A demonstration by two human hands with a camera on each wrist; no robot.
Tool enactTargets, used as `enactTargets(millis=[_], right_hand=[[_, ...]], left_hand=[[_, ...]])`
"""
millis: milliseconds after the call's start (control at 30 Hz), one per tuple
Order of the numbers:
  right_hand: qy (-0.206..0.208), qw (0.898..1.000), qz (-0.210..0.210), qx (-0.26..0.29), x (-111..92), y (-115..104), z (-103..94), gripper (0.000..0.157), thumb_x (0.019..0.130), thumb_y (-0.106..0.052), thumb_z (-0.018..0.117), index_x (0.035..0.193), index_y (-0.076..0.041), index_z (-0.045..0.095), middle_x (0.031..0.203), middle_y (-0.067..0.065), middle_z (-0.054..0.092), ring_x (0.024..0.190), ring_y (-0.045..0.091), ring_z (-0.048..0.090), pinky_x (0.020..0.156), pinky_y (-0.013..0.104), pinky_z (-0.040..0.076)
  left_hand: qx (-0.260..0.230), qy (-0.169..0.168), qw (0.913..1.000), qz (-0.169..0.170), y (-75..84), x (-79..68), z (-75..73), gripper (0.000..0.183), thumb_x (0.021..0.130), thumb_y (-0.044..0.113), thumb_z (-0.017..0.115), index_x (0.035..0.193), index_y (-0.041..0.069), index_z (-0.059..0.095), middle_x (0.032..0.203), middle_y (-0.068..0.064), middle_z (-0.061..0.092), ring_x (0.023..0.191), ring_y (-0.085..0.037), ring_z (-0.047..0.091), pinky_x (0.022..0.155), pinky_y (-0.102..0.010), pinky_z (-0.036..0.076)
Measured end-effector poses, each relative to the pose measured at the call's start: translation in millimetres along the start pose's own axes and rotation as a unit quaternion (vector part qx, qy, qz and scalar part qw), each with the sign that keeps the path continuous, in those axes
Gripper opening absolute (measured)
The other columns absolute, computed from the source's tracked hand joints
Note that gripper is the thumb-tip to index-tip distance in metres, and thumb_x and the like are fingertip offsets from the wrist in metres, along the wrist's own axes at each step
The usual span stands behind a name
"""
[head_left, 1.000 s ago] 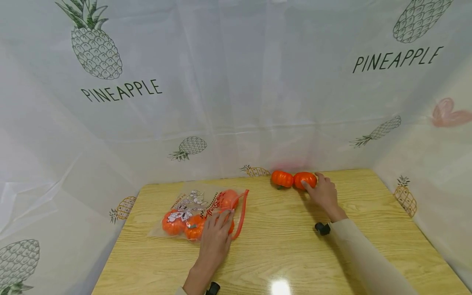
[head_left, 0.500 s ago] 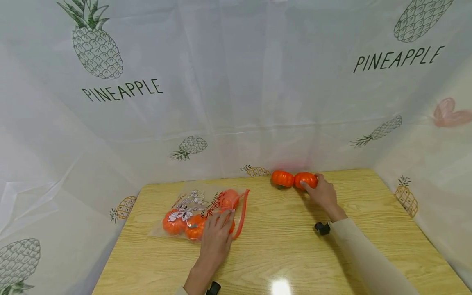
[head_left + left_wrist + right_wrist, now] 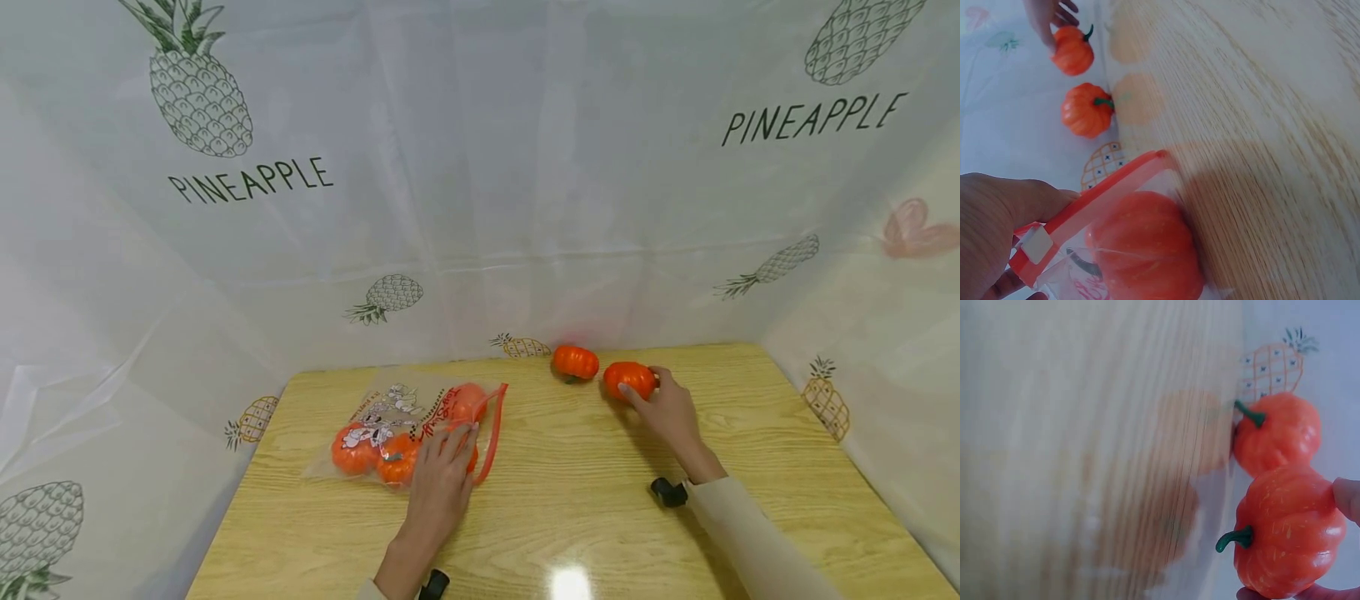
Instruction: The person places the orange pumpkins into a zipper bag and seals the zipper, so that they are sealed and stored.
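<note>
My right hand holds a small orange pumpkin between thumb and fingers, near the table's back edge. In the right wrist view its green stem points toward the tabletop. A second pumpkin sits just left of it, by the wall sheet. On the left lies a clear printed zip bag with several pumpkins inside. My left hand rests on the bag with its fingers stretched over one pumpkin. The left wrist view shows that thumb at the bag's red zip strip, beside a white slider.
A pale sheet printed with pineapples hangs behind and at both sides of the wooden table. Black wrist devices show at both wrists. A light glares off the tabletop near the front.
My right hand has drawn its pumpkin slightly right and toward me, opening a gap to the second pumpkin. The left hand and bag stay in place.
</note>
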State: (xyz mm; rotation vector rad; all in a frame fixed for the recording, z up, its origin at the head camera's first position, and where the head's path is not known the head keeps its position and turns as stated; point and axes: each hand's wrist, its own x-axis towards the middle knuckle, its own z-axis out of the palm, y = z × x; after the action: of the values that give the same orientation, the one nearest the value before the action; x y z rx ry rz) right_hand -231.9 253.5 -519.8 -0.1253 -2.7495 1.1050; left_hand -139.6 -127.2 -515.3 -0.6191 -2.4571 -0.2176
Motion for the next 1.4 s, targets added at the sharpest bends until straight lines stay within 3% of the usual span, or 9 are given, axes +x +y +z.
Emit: enactTargets(millis=[167, 267, 400, 633, 967, 1400], right_hand=[[-0.001, 1.000, -0.020, 0.011, -16.7, -7.3, 0.8, 0.079, 0.102, -0.042, 0.070, 0.149, 0.015, 0.043, 0.135, 0.042, 0.059, 0.103, 0.049, 0.067, 0.086, 0.059, 0.056], [-0.008, 0.999, -0.030, 0.022, -26.1, -14.8, 4.9, 0.077, 0.102, -0.039, 0.071, 0.149, 0.015, 0.043, 0.136, 0.042, 0.058, 0.111, 0.053, 0.064, 0.091, 0.062, 0.055], [-0.011, 0.998, -0.052, 0.035, -36.0, -25.5, 15.8, 0.072, 0.101, -0.034, 0.074, 0.147, 0.015, 0.046, 0.135, 0.041, 0.060, 0.120, 0.054, 0.062, 0.097, 0.065, 0.053], [-0.018, 0.995, -0.084, 0.053, -49.7, -46.7, 42.3, 0.067, 0.096, -0.027, 0.081, 0.143, 0.011, 0.052, 0.131, 0.033, 0.065, 0.117, 0.047, 0.065, 0.096, 0.060, 0.055], [-0.037, 0.992, -0.100, 0.066, -58.0, -70.3, 78.0, 0.067, 0.092, -0.024, 0.085, 0.144, 0.006, 0.055, 0.130, 0.025, 0.067, 0.118, 0.044, 0.062, 0.101, 0.059, 0.052], [-0.047, 0.989, -0.113, 0.088, -61.6, -99.4, 105.1, 0.063, 0.090, -0.025, 0.086, 0.140, 0.002, 0.060, 0.127, 0.018, 0.069, 0.115, 0.036, 0.063, 0.098, 0.054, 0.054]], left_hand=[[-0.002, -0.005, 1.0000, -0.002, -0.2, 1.4, -0.3, 0.067, 0.072, 0.001, 0.092, 0.135, 0.006, 0.073, 0.133, -0.006, 0.065, 0.116, -0.029, 0.058, 0.096, -0.045, 0.051], [-0.007, -0.006, 1.0000, -0.004, -0.2, 2.2, -0.6, 0.065, 0.073, 0.000, 0.091, 0.135, 0.005, 0.072, 0.133, -0.006, 0.065, 0.116, -0.030, 0.058, 0.096, -0.046, 0.051], [-0.008, -0.011, 0.9999, -0.006, 0.0, 2.9, -1.3, 0.066, 0.073, 0.000, 0.091, 0.136, 0.006, 0.072, 0.134, -0.006, 0.065, 0.118, -0.030, 0.058, 0.097, -0.046, 0.052], [-0.003, -0.022, 0.9997, -0.012, 0.7, 2.7, -2.2, 0.069, 0.072, 0.002, 0.093, 0.138, 0.008, 0.071, 0.135, -0.005, 0.064, 0.122, -0.031, 0.058, 0.102, -0.047, 0.051], [-0.011, -0.017, 0.9997, -0.012, 1.1, 1.8, -1.6, 0.067, 0.073, 0.001, 0.092, 0.137, 0.008, 0.072, 0.135, -0.006, 0.065, 0.121, -0.031, 0.058, 0.101, -0.047, 0.051], [-0.020, -0.017, 0.9995, -0.016, 1.0, 0.2, -1.5, 0.067, 0.074, 0.001, 0.091, 0.137, 0.007, 0.071, 0.135, -0.006, 0.065, 0.126, -0.033, 0.057, 0.102, -0.048, 0.050]])
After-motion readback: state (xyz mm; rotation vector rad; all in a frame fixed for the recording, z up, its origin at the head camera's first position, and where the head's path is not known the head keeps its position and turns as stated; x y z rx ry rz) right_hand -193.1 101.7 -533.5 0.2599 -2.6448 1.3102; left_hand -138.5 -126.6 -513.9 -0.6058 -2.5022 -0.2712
